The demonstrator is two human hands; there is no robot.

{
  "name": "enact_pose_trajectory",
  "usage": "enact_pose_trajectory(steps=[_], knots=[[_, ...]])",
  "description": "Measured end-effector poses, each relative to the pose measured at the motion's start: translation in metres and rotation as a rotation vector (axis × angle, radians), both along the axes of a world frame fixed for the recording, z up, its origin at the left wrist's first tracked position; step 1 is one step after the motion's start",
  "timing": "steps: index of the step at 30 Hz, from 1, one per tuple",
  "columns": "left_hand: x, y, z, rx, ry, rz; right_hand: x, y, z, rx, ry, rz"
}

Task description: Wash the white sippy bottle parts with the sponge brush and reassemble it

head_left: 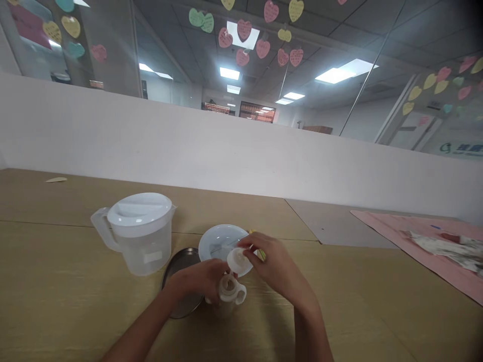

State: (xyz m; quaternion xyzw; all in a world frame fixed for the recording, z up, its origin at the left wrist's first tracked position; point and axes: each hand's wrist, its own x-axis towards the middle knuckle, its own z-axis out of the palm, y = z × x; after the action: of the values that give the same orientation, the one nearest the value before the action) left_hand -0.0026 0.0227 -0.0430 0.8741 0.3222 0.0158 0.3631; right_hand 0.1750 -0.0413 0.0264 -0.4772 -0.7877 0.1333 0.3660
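My left hand (pixel 204 276) is wrapped round the side of a small translucent bottle (pixel 228 304) with a loop handle, its open round mouth facing up. Pinched between the fingers of my right hand (pixel 273 266) is a small translucent white cup-shaped piece (pixel 237 262), perhaps a lid or funnel. It is held tilted just above the bottle's mouth; whether the two touch I cannot tell. Behind both hands lies a white dish (pixel 213 235), partly covered by them. A round metal tray (pixel 184 259) sits under my left wrist.
A clear plastic pitcher (pixel 145 249) with a white lid stands at the left. Something yellow (pixel 263 255) shows partly behind my right hand. On the right, a pink cloth (pixel 392 234) holds crumpled white items (pixel 445 246). A low white wall (pixel 226 156) with glass above borders the table.
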Motion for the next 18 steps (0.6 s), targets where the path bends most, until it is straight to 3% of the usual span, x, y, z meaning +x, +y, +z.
enact_pose_trajectory(steps=[5, 11, 15, 18], knots=[[0.0, -0.015, 0.019, 0.202, 0.024, 0.022, 0.012, -0.003, 0.006, 0.197, 0.251, -0.121], [0.006, -0.027, 0.053, 0.175, -0.356, 0.125, 0.013, 0.002, 0.002, 0.304, 0.462, -0.227], [0.01, -0.018, 0.05, 0.196, -0.454, 0.208, 0.014, 0.012, -0.004, 0.285, 0.5, -0.267], [0.009, -0.004, 0.037, 0.303, -0.366, 0.267, 0.017, 0.017, -0.007, 0.309, 0.489, -0.322]])
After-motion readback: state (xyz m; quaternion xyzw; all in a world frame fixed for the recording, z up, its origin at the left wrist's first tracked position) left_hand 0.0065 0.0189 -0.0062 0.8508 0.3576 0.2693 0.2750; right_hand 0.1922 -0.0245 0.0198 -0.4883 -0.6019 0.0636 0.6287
